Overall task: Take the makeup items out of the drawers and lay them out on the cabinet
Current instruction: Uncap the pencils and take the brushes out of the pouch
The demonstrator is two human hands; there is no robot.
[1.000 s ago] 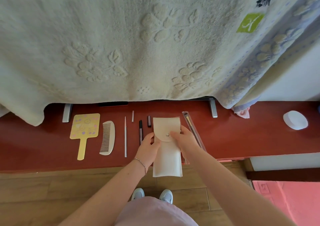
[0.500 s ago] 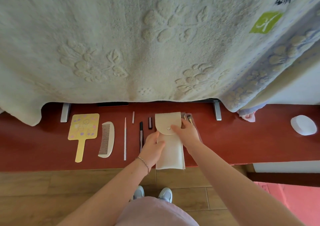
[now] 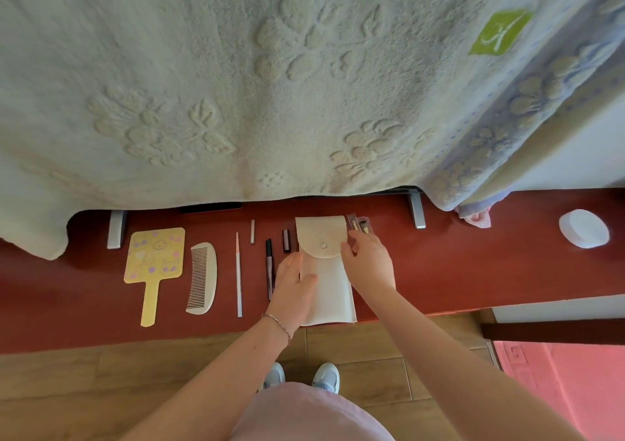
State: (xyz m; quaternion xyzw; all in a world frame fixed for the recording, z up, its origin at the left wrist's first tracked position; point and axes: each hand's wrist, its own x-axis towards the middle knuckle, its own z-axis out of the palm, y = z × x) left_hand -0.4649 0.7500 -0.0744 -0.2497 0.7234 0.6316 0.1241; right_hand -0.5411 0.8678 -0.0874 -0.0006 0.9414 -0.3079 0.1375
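Cream pouch (image 3: 327, 281): flat, long rectangle, rounded flap folded over its far end, one small snap at the flap's centre. It lies lengthwise on the red cabinet top (image 3: 456, 264), far end toward the draped towel (image 3: 236, 85), near end just over the cabinet's front edge.

Left hand (image 3: 293, 288): lies on the pouch's left edge, fingers straight and relaxed, thumb over the fabric; bracelet at the wrist. Right hand (image 3: 368, 264): at the pouch's right edge beside the flap, fingers loosely bent, fingertips touching the flap's edge; whether it pinches the fabric, cannot tell.

Laid out left of the pouch, left to right: yellow hand mirror (image 3: 152, 264), pale comb (image 3: 202, 277), long thin stick (image 3: 238, 275), short pale stick (image 3: 252, 231), dark pen (image 3: 269, 264), small dark tube (image 3: 286, 239). A clear brush sleeve (image 3: 360, 226) shows just right of the flap, mostly under the right hand.

Against the frame a second ago: pouch sat further toward the near edge, its lower third hanging past the front; it now rests further in, nearly all on the top. Both hands have gone with it; the right hand now covers more of the brush sleeve. The other laid-out items are unchanged.
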